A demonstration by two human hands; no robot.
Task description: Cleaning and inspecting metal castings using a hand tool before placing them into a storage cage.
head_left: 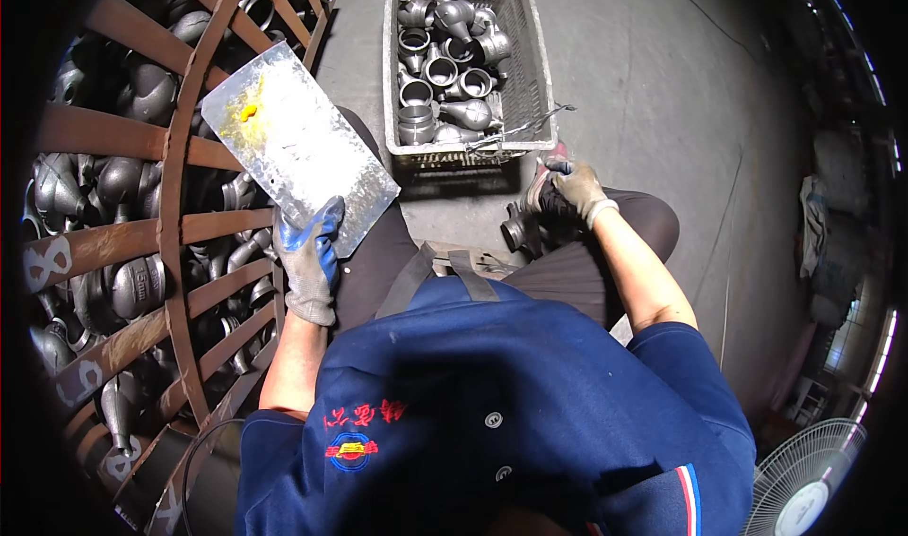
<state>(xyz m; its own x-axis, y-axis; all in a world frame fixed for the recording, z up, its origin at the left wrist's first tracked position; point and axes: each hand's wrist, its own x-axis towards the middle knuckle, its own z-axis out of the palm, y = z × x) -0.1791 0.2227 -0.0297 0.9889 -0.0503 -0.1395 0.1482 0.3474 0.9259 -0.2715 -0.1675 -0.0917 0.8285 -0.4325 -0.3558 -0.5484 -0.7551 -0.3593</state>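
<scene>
A flat, shiny metal plate [307, 144] with a yellow smear near its far left corner lies tilted over my left thigh. My left hand [310, 257], in a grey and blue glove, is closed on the plate's near edge. Over by my right knee, my right hand [579, 188], also gloved, has its fingers curled; whatever they may hold is too small to make out. Just below that hand, dark metal castings [518, 232] sit beside my shoe [537, 184]. Ahead stands a grey plastic crate [542, 73] holding several hollow metal castings [441, 71].
A curved brown steel cage [175, 167] full of metal castings [121, 181] rises along my left side. A wire [539, 120] crosses the crate's near right corner. At the lower right is a fan [804, 498]. A cable [695, 7] trails over the grey floor.
</scene>
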